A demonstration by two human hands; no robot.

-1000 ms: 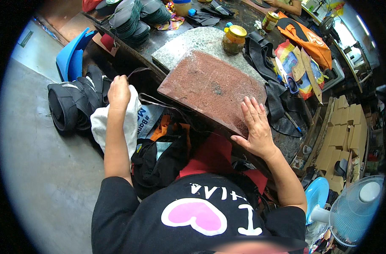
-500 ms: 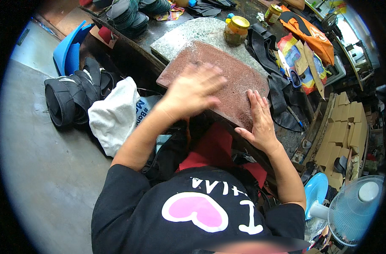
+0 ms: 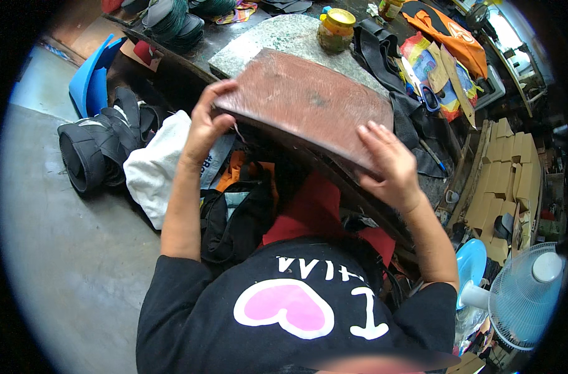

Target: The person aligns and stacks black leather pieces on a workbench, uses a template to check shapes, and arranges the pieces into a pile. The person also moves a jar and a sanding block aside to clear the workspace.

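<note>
Your hands grip a slab (image 3: pixel 309 100) of reddish brown, mottled with dark scuffs and a grey smudge. Beyond it you have a speckled grey-green stone (image 3: pixel 278 37) and a jar (image 3: pixel 336 29) with amber contents and a yellow lid. Your shirt (image 3: pixel 284 318) is black with a pink heart and white lettering. Left of you: a white cloth (image 3: pixel 156 168), a bright blue plastic piece (image 3: pixel 91 81). Right of you: an orange bag (image 3: pixel 449 34), tan cardboard boxes (image 3: pixel 508 168), a pale blue fan (image 3: pixel 527 293).

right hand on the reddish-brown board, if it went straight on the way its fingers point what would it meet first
The right hand points up across the reddish-brown board it grips. Going straight on, it would slide over that board first; beyond lies the grey stone slab, probably then the yellow-lidded jar, though depth is unclear.
</note>
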